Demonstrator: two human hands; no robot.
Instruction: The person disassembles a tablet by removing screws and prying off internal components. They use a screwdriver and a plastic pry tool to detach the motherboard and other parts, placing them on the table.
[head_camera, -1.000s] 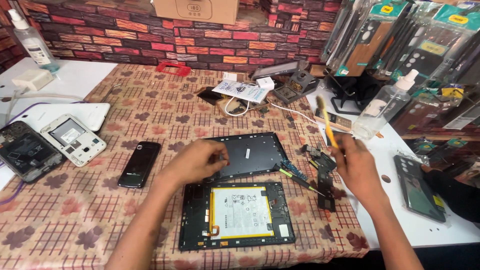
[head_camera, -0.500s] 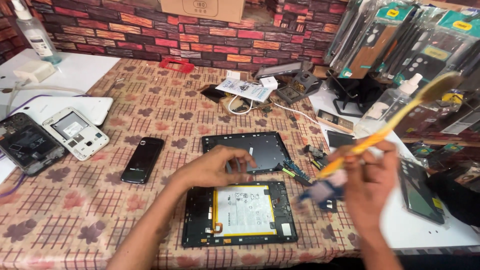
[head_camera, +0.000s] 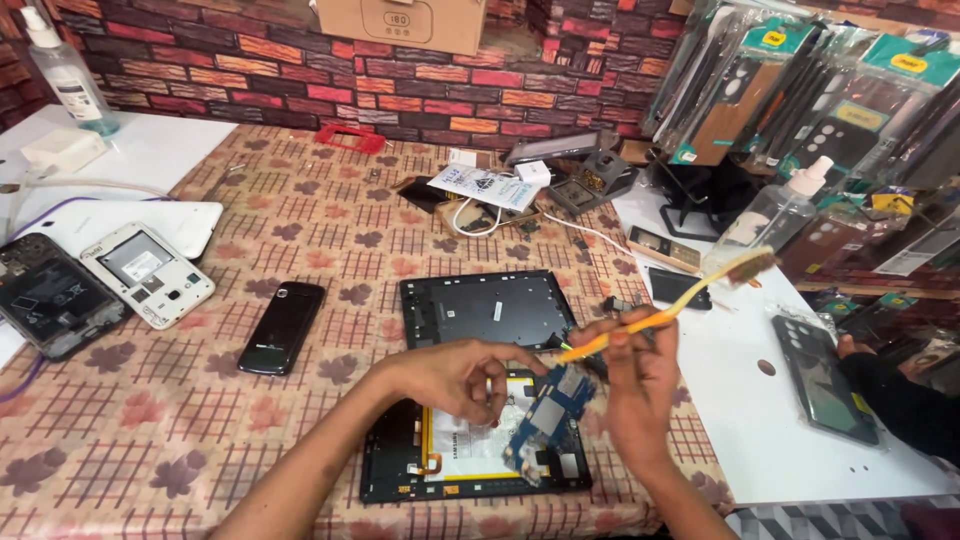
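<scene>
Blue and flat, studded with small silvery squares, the circuit board hangs upright just above the opened tablet, pinched at its top corner by my left hand, whose fingers are curled tight on the edge. My right hand is closed around the handle of a yellow plastic brush, a long thin stick that slants up and to the right, its frayed brownish bristles at the far end, over the white sheet. The tablet below lies face down, a black frame around a pale rectangular battery with an orange ribbon at its left. Just beyond it rests a dark flat back cover, matt and rectangular. A glossy black phone lies well to the left on the checked, flowered tablecloth.
</scene>
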